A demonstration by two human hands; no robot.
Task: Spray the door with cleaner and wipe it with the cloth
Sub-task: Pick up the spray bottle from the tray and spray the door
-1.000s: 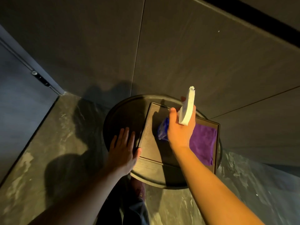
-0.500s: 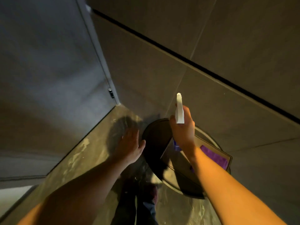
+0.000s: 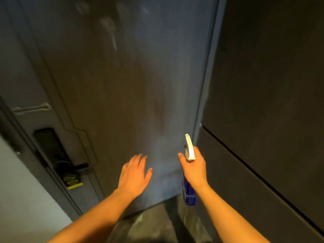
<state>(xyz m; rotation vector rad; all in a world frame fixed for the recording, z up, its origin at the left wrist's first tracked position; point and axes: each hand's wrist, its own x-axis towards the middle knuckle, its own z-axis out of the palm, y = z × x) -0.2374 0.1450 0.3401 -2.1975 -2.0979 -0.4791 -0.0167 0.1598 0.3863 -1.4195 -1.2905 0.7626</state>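
Observation:
A dark grey-blue door (image 3: 122, 85) fills the middle of the view, with pale streaks near its top. My right hand (image 3: 194, 167) grips a spray bottle (image 3: 189, 192) with a blue body and a white trigger head, its nozzle pointing up toward the door's lower right edge. My left hand (image 3: 134, 174) hovers with spread fingers in front of the door's lower part and holds nothing. The cloth is out of view.
A black lock panel with a lever handle (image 3: 70, 166) sits on the door's left side, with a metal bar (image 3: 31, 108) above it. A dark panelled wall (image 3: 263, 102) stands to the right. Marbled floor (image 3: 157, 225) lies below. A pale wall (image 3: 21, 199) is at the lower left.
The view has swung left and up from the round table with the tray and purple cloth to the door. Both hands left the table; the right hand carried the bottle along.

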